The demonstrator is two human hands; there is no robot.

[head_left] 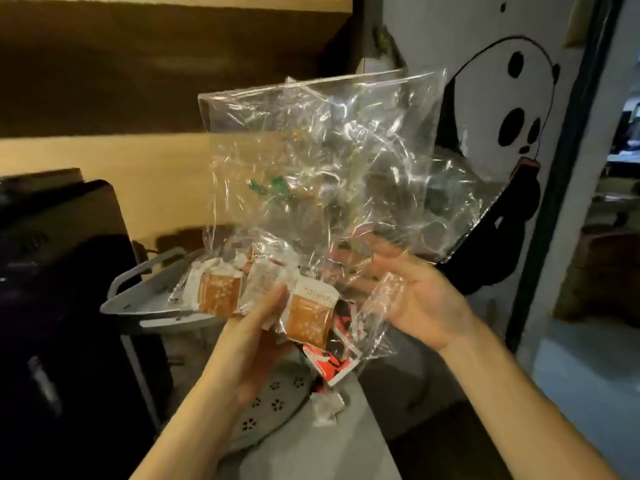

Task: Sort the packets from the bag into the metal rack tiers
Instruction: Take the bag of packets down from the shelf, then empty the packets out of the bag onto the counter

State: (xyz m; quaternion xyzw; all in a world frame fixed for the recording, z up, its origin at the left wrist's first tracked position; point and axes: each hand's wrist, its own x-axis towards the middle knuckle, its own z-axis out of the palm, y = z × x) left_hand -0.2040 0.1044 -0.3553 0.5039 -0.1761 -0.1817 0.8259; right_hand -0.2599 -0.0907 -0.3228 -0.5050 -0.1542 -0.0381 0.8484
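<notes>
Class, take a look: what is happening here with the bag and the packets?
A person holds a crinkled clear plastic bag up over a grey metal rack. The left hand grips brown sauce packets and a red-and-black packet at the bag's lower end. The right hand supports the bag from beside. One small white packet appears below, near a lower tier.

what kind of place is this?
Probably a café or shop back corner: a panda mural on the wall, a tiered metal rack, and a doorway onto a dim seating room.
</notes>
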